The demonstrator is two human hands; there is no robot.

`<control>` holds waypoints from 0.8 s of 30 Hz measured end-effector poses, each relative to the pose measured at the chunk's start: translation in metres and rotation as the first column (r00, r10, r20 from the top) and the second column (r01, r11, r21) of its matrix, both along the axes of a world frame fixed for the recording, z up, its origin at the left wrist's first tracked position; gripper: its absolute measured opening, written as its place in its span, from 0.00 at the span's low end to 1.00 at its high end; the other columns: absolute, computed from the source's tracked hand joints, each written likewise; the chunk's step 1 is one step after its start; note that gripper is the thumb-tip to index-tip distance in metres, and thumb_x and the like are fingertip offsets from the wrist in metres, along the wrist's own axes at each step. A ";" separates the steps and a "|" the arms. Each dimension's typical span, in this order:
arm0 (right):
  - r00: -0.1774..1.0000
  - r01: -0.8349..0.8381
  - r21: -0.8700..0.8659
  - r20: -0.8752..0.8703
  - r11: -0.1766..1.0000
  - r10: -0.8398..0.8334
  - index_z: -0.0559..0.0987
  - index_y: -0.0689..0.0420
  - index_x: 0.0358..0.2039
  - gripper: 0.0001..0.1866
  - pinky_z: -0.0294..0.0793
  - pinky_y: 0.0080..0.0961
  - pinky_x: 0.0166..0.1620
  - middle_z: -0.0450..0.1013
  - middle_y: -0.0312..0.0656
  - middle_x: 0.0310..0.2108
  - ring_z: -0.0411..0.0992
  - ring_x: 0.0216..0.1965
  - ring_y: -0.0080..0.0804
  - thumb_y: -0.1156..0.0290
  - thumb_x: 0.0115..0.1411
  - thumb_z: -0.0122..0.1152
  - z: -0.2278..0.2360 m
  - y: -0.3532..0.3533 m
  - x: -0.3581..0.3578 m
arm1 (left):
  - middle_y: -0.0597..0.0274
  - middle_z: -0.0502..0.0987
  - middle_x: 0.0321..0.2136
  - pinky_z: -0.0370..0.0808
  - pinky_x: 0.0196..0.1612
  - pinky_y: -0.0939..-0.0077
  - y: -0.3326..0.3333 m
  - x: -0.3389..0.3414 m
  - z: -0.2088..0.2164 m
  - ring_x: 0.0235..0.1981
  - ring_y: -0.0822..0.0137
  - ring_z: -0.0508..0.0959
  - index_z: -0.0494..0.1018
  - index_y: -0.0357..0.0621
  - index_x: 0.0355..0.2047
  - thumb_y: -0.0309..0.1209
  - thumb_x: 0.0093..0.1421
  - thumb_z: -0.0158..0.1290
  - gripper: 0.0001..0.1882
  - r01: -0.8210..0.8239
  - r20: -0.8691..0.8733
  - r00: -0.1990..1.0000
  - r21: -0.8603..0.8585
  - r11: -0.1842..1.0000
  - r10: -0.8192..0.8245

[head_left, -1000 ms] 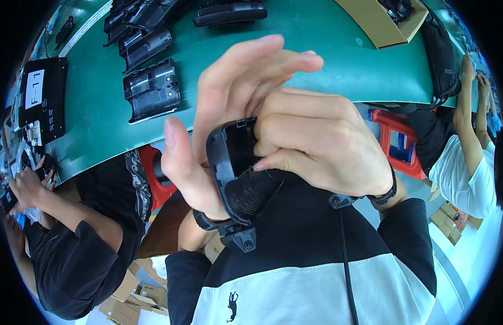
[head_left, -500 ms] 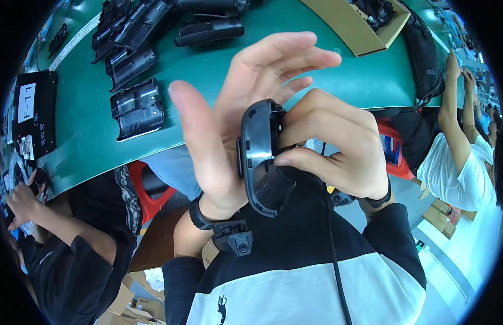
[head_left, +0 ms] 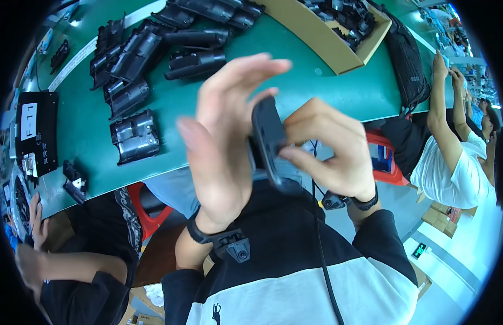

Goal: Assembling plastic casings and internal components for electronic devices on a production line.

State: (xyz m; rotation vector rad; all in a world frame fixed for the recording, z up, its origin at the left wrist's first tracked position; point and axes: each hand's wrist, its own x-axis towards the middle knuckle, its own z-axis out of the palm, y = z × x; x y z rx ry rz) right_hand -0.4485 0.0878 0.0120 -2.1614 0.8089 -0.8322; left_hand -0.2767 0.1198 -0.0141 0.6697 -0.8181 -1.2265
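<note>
A black plastic cover with a rounded end (head_left: 269,138) is held above my lap, tilted and blurred by motion. My right hand (head_left: 335,151) pinches its right side between thumb and bent fingers. My left hand (head_left: 219,143) stands upright on the other side of the cover, thumb and fingers spread, its palm facing the piece. Whether that palm touches the cover I cannot tell. Beyond my hands, several black plastic shells (head_left: 135,135) lie on the green table (head_left: 295,89), some of them piled together.
A cardboard box (head_left: 343,64) of small black parts stands at the far right, beside a black mesh bag (head_left: 408,65). At left are a black panel with a white label (head_left: 37,132) and a small black part (head_left: 74,182). Co-workers sit on both sides; a cable (head_left: 322,238) hangs down my front.
The cover has turned, so its hollow inside no longer faces me. My left fingers have shifted left and down. A small black part now lies by the left table edge, where the co-worker's arm has moved.
</note>
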 end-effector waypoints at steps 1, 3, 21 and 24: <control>0.994 0.062 -0.066 -0.085 0.996 -0.067 0.83 0.60 0.36 0.10 0.76 0.32 0.40 0.79 0.44 0.35 0.78 0.36 0.40 0.76 0.55 0.76 0.000 -0.006 -0.003 | 0.40 0.72 0.62 0.62 0.70 0.52 0.006 0.007 -0.001 0.64 0.49 0.71 0.61 0.34 0.69 0.73 0.71 0.28 0.52 -0.012 0.013 1.000 -0.013 1.000 0.012; 0.977 0.121 -0.155 -0.155 0.980 -0.145 0.83 0.61 0.36 0.09 0.76 0.32 0.40 0.78 0.44 0.35 0.78 0.36 0.41 0.77 0.55 0.75 0.000 -0.023 -0.008 | 0.40 0.73 0.62 0.64 0.69 0.49 0.027 0.035 -0.002 0.64 0.48 0.72 0.67 0.32 0.65 0.56 0.75 0.47 0.37 -0.244 0.593 0.732 -0.229 0.942 0.334; 0.581 0.177 -0.219 -0.764 0.960 -0.281 0.81 0.62 0.42 0.08 0.77 0.32 0.39 0.78 0.47 0.30 0.78 0.31 0.38 0.76 0.62 0.66 -0.008 -0.193 -0.084 | 0.66 0.77 0.55 0.62 0.65 0.51 0.083 0.124 -0.032 0.57 0.53 0.69 0.85 0.53 0.46 0.36 0.54 0.72 0.18 -0.422 0.961 -0.225 -0.246 0.873 0.162; 0.592 0.253 -0.106 -0.770 0.962 -0.241 0.80 0.62 0.42 0.08 0.77 0.32 0.39 0.78 0.47 0.30 0.78 0.31 0.39 0.76 0.62 0.67 -0.002 -0.191 -0.080 | 0.66 0.77 0.54 0.62 0.64 0.52 0.081 0.126 -0.037 0.56 0.53 0.69 0.85 0.53 0.45 0.35 0.54 0.72 0.18 -0.447 0.965 -0.193 -0.247 0.860 0.177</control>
